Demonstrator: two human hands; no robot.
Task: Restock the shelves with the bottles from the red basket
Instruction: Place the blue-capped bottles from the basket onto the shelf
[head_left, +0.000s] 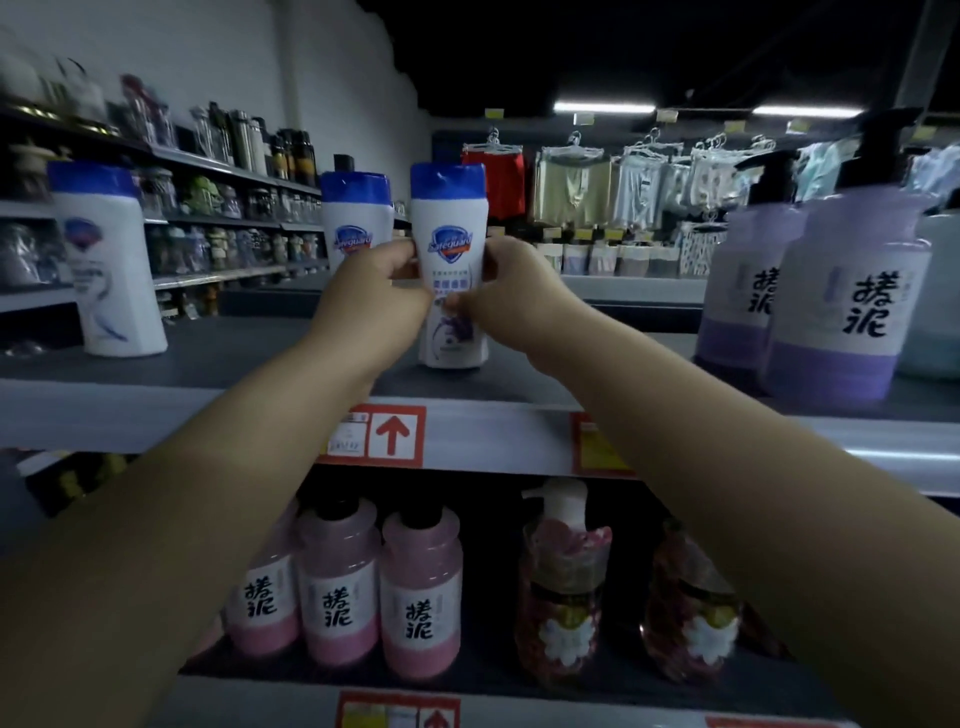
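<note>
A white Safeguard bottle with a blue cap (451, 218) stands upright on the top shelf (234, 358) in the middle of the view. My left hand (371, 296) grips its left side and my right hand (506, 291) pinches its right side at label height. A second white blue-capped bottle (356, 213) stands just behind and to the left of it. A third one (111, 260) stands at the far left of the same shelf. The red basket is out of view.
Two purple pump bottles (852, 291) stand on the top shelf at the right. On the shelf below are pink bottles (421, 592) and floral pump bottles (563, 587). A price rail with red tags (397, 436) fronts the top shelf. Flasks and hanging clothes fill the background.
</note>
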